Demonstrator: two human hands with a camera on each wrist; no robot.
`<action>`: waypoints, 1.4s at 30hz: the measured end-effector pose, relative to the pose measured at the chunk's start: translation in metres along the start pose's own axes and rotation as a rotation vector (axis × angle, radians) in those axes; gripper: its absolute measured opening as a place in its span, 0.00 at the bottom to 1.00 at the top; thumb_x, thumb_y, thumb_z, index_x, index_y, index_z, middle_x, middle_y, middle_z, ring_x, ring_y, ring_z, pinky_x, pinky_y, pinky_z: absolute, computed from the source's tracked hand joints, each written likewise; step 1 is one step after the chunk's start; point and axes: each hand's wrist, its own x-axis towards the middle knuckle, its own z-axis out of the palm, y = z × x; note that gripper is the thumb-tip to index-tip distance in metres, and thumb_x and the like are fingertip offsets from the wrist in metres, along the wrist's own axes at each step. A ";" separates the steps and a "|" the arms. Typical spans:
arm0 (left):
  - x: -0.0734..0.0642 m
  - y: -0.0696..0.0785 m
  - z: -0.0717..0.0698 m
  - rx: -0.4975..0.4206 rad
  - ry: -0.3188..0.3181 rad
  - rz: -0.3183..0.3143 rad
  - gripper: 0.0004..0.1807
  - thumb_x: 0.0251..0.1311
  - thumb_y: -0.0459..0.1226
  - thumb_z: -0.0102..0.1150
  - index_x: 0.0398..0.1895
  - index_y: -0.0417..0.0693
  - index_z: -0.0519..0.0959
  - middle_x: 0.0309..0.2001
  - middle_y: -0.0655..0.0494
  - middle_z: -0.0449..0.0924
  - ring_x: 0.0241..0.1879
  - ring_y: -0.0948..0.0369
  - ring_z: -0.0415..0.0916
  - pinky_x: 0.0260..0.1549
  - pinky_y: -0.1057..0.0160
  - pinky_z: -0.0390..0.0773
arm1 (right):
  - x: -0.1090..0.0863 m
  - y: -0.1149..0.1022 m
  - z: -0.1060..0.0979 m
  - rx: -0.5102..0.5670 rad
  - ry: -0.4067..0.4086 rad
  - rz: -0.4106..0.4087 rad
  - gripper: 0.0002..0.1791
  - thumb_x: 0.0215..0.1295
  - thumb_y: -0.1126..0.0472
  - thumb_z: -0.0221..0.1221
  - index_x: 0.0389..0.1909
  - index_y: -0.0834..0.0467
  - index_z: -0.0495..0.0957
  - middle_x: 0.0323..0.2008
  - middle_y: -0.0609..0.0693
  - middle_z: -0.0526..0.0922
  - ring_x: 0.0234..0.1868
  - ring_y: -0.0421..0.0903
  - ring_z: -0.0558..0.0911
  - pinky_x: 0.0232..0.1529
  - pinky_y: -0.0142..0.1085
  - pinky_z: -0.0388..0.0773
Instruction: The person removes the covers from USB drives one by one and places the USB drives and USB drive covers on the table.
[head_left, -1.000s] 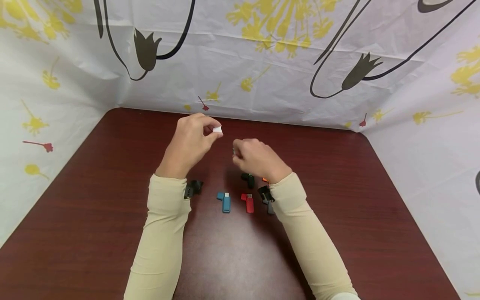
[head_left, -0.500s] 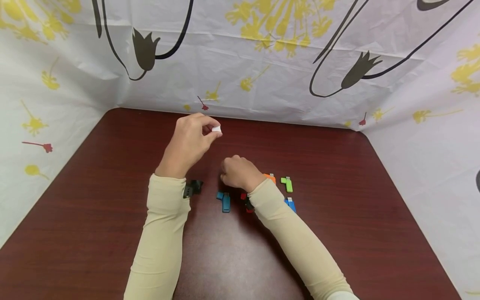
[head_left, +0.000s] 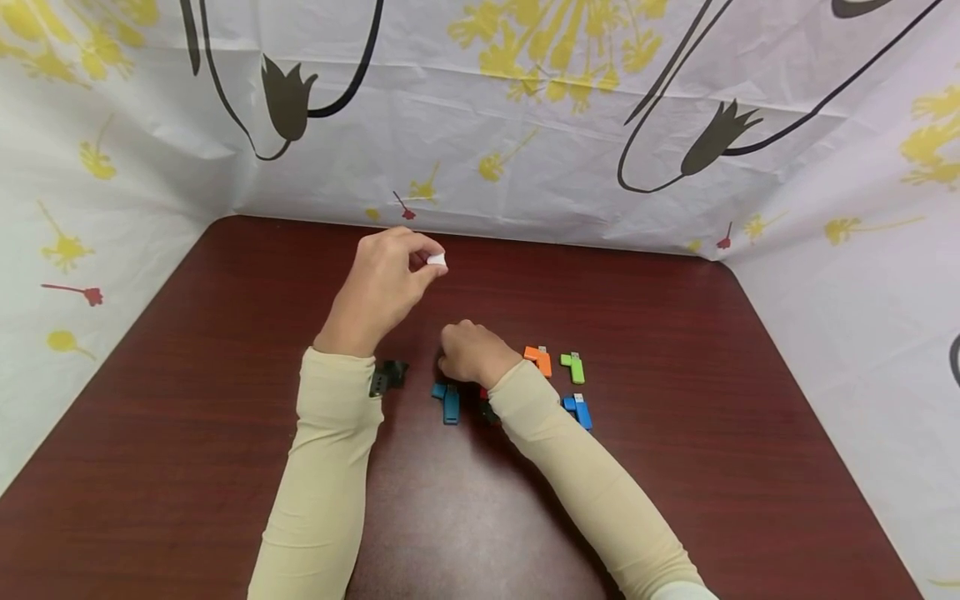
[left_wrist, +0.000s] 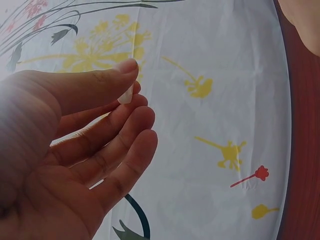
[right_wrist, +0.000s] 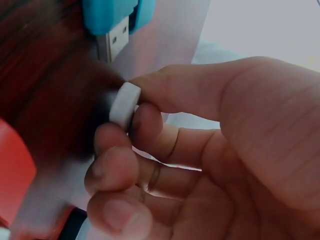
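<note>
My left hand (head_left: 378, 287) is raised over the far part of the table and pinches a small white piece (head_left: 437, 260) between thumb and index finger. In the left wrist view its tip (left_wrist: 126, 95) shows under the thumb, the other fingers spread behind. My right hand (head_left: 474, 354) is low over the table, just beyond a teal USB flash drive (head_left: 451, 407) with its plug bared. The right wrist view shows it pinching a small white block (right_wrist: 124, 105), near the teal drive's metal plug (right_wrist: 114, 39). How much of the block the fingers hide I cannot tell.
To the right lie orange (head_left: 538, 360), lime green (head_left: 577, 368) and blue (head_left: 579, 412) USB flash drives, caps off beside them. A red one (right_wrist: 12, 175) is mostly hidden by the right wrist. White patterned sheeting (head_left: 480, 125) walls the dark red table (head_left: 675, 417).
My right hand has moved down and left from mid-table to beside the teal flash drive, uncovering the orange, lime and blue ones. The left hand has stayed almost still with its white piece.
</note>
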 end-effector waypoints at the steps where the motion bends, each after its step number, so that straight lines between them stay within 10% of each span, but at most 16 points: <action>1: 0.000 0.001 0.000 0.000 -0.001 0.004 0.07 0.70 0.33 0.72 0.47 0.39 0.90 0.46 0.45 0.87 0.44 0.50 0.82 0.48 0.52 0.82 | 0.000 -0.001 0.000 -0.001 0.000 0.004 0.15 0.72 0.57 0.61 0.22 0.52 0.79 0.23 0.49 0.75 0.17 0.45 0.75 0.20 0.38 0.75; 15: 0.000 0.003 0.002 0.011 -0.023 0.015 0.09 0.70 0.33 0.71 0.49 0.38 0.90 0.47 0.44 0.87 0.43 0.50 0.84 0.47 0.52 0.83 | -0.003 0.008 -0.008 0.003 -0.036 -0.034 0.20 0.78 0.52 0.58 0.22 0.49 0.78 0.20 0.46 0.74 0.16 0.43 0.72 0.22 0.38 0.74; 23: 0.002 0.003 0.003 0.030 -0.055 -0.007 0.08 0.71 0.34 0.71 0.48 0.40 0.90 0.46 0.45 0.86 0.44 0.51 0.84 0.48 0.53 0.84 | -0.090 -0.037 -0.083 0.026 0.061 -0.037 0.14 0.81 0.57 0.57 0.34 0.57 0.83 0.25 0.47 0.79 0.25 0.44 0.77 0.33 0.39 0.76; 42: -0.002 -0.012 0.009 0.160 -0.206 0.002 0.10 0.71 0.31 0.69 0.51 0.36 0.88 0.47 0.43 0.84 0.48 0.49 0.83 0.50 0.52 0.85 | -0.161 0.014 -0.137 0.145 0.403 0.044 0.22 0.80 0.50 0.60 0.66 0.57 0.77 0.61 0.54 0.82 0.59 0.54 0.82 0.60 0.56 0.81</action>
